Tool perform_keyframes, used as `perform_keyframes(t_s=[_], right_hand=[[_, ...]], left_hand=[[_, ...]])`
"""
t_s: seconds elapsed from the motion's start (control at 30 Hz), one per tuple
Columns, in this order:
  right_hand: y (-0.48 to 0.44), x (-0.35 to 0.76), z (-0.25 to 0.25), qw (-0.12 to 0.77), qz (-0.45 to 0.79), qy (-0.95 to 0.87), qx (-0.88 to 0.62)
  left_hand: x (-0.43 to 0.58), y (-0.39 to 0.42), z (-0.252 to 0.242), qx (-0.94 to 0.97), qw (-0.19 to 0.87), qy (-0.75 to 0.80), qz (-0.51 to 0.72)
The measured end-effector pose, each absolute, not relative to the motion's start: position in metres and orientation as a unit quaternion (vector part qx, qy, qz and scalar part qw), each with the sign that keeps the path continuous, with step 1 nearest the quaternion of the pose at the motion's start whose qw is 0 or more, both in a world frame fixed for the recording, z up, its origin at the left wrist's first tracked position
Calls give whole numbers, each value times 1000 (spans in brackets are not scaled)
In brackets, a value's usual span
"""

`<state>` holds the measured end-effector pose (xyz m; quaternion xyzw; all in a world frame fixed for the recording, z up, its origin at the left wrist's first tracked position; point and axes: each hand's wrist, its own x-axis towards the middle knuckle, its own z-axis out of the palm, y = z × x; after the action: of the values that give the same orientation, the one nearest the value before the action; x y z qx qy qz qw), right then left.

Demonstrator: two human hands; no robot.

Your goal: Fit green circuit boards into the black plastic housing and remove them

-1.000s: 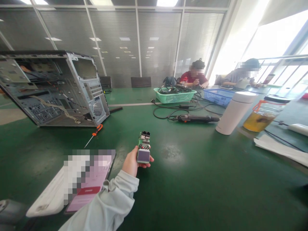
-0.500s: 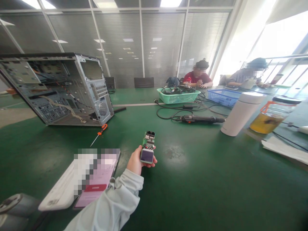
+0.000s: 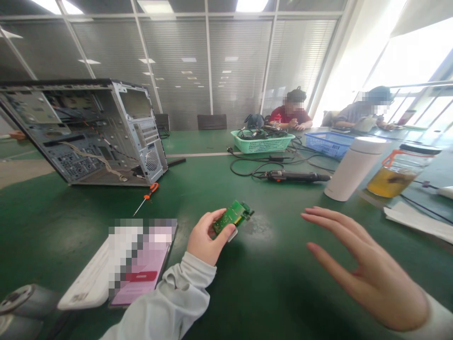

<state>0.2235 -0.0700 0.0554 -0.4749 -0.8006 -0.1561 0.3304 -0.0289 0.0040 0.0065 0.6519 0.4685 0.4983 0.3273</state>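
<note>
Above the middle of the green table [image 3: 269,288], my left hand [image 3: 209,236] grips a small green circuit board [image 3: 230,218] between thumb and fingers. The board's flat green side faces up, and its components stick out at the right edge and below. My right hand [image 3: 368,269] is held to the right of the board, fingers spread and nothing in them. An orange-handled screwdriver [image 3: 151,191] lies beside the open metal computer case [image 3: 106,137] at the left.
Two phones [image 3: 92,264] lie front left, near metal cylinders [image 3: 24,302]. Farther back are a green basket of cables [image 3: 264,144], a blue basket [image 3: 327,143] and a black power tool [image 3: 297,176]. A white bottle [image 3: 354,167] and a jar [image 3: 396,174] stand right. Two people sit beyond.
My left hand has turned the board over, so its screen side no longer faces up and the plain green side shows. My right hand has come into view from the right, open.
</note>
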Motion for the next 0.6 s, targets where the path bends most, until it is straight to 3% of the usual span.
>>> perform_keyframes(t_s=[0.1,0.23,0.37,0.6], right_hand=[[-57,180,57,304,-158,-846,-409],[-37,164,43,254,-179,-878,-363],[-28,166,36,247,-174,-888,-347],[-57,212,37,290,-215,-835,-415]], left_hand=[[-31,-4,14,785,141,422,431],[-31,-10,17,844,38,366,391],[-30,-10,19,854,51,348,383],[-32,-4,15,818,166,408,370]])
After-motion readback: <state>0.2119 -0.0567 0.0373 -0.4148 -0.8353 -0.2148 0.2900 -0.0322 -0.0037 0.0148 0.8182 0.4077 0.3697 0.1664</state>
